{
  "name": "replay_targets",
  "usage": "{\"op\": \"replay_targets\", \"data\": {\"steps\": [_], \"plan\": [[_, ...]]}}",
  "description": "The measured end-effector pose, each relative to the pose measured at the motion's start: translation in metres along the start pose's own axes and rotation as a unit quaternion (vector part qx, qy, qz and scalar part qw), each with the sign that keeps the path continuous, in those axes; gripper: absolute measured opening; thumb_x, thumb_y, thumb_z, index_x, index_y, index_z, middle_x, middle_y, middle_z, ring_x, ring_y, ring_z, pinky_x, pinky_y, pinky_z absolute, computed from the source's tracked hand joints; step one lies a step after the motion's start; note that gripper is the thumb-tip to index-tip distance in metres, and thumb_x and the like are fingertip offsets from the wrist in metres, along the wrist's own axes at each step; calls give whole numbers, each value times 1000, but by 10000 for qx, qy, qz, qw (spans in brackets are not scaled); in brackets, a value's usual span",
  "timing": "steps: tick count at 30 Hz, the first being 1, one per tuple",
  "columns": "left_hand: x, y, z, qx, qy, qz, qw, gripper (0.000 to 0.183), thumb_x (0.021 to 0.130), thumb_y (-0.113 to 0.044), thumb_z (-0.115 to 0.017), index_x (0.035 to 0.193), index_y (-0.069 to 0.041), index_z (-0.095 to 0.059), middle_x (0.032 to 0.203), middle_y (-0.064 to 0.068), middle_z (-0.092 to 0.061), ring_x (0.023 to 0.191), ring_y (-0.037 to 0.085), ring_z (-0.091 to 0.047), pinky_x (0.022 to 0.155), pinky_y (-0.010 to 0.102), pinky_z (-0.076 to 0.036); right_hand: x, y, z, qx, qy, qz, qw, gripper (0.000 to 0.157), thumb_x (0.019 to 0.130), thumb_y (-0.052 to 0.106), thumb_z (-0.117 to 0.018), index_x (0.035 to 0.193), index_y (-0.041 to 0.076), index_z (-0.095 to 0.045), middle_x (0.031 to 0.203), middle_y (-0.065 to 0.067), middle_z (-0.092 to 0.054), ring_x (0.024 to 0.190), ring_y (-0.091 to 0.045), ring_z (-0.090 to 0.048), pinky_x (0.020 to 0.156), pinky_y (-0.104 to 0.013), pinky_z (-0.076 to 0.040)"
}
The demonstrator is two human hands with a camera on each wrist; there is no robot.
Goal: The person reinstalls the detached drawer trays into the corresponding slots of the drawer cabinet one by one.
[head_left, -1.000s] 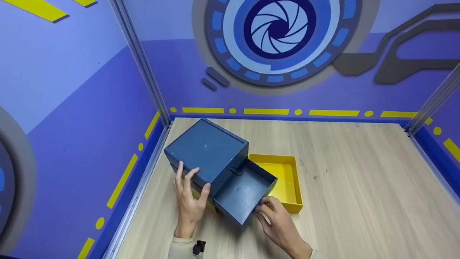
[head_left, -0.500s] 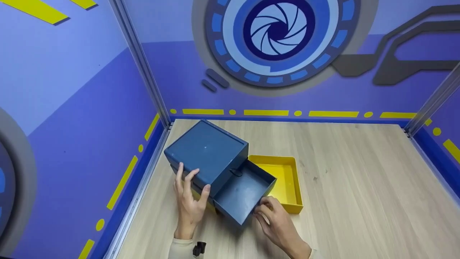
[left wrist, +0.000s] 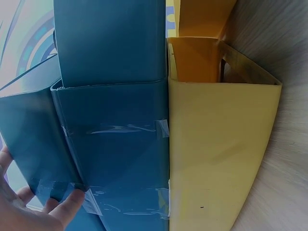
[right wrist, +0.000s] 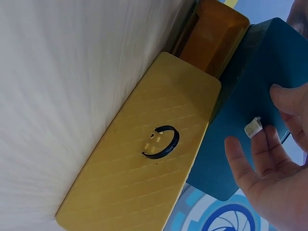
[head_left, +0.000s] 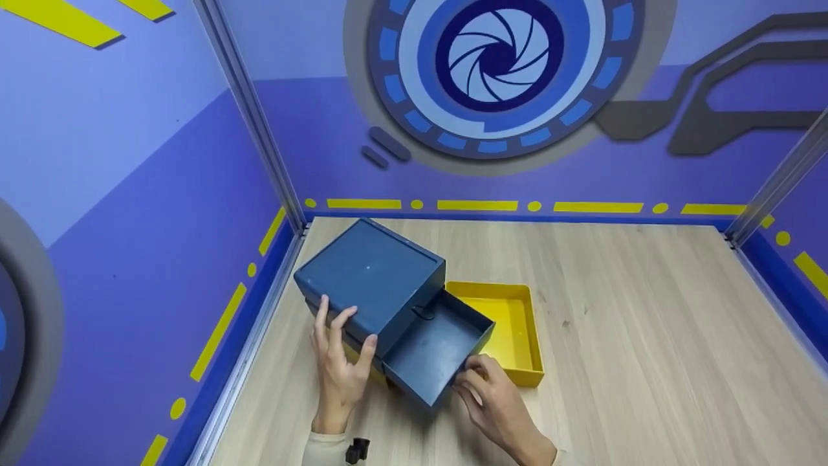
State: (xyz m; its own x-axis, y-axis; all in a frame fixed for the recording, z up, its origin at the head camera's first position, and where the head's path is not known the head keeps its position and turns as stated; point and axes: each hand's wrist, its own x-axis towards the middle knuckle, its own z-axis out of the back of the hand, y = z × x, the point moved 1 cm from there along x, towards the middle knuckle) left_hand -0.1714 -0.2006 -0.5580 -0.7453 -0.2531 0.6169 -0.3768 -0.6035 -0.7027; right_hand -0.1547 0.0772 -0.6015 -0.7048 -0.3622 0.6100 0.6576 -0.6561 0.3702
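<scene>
A stacked drawer unit (head_left: 369,268) stands angled on the left of the table, dark blue above and yellow (left wrist: 216,149) at the bottom. My left hand (head_left: 339,372) rests on its top tier, fingers spread over the near edge; the left wrist view shows the thumb against a taped side. A blue drawer (head_left: 430,353) is partly out, with nothing inside. My right hand (head_left: 495,404) touches its front, fingertips around a small white tab (right wrist: 253,127), thumb apart from the tab. Beneath it a yellow drawer (right wrist: 130,154) with a black loop handle (right wrist: 168,144) also stands pulled out.
The upper blue drawer front bears a black loop handle (head_left: 424,312). The wood-grain table (head_left: 647,323) extends to the right. A purple back wall (head_left: 297,129) and a left wall (head_left: 174,226) enclose it. A black clip (head_left: 357,450) sits at my left sleeve.
The blue drawer has slid slightly inward, with my right hand moving along at its front. My left hand keeps its place on the unit. The head view has shifted a little.
</scene>
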Motion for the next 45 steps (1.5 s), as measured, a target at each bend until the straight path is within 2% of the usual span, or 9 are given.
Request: {"op": "replay_targets", "data": {"steps": [13,19,24,29,38,45], "plan": [[-2,2,0,-34,-24,-57,10000,55,90,-21,-77,143,-16,-61,173,23,-27,154,51,-29,114,80,-25,1,1,-2,80,-91,41,9999,26,82,7,-91,94,19,-71,108,4,-60,99,-8,-60,82,-26,-57],[-3,1,0,-24,30,39,10000,55,91,-22,-77,143,-17,-61,173,22,-26,154,50,-28,115,80,-25,0,1,-3,70,-34,-15,10000,26,83,8,-91,94,20,-70,108,5,-60,99,-7,-59,82,-26,-58],[-1,-1,-1,-20,57,94,9999,55,91,-23,-77,144,-18,-61,174,20,-26,155,50,-27,115,80,-25,4,0,-3,71,-233,191,9995,28,81,6,-91,93,19,-69,107,3,-61,97,-9,-60,81,-26,-57],[1,-1,-2,-43,25,-15,10000,55,91,-21,-77,143,-17,-61,174,22,-26,155,50,-27,115,80,-25,8,0,-3,144,-382,328,9986,29,80,3,-91,93,17,-69,107,2,-62,97,-11,-61,81,-27,-56],[2,-1,0,-42,30,39,10000,55,91,-22,-77,143,-17,-61,174,22,-25,156,51,-26,115,81,-24,10,-2,-6,140,-124,241,9995,26,84,7,-90,94,19,-68,109,2,-61,102,-11,-62,86,-24,-56],[0,0,0,-23,14,22,10000,55,91,-22,-77,143,-17,-61,174,21,-26,155,51,-26,115,80,-25,12,-1,-8,157,-152,266,9994,27,83,5,-89,93,19,-68,109,3,-60,101,-11,-60,84,-28,-57]]}}
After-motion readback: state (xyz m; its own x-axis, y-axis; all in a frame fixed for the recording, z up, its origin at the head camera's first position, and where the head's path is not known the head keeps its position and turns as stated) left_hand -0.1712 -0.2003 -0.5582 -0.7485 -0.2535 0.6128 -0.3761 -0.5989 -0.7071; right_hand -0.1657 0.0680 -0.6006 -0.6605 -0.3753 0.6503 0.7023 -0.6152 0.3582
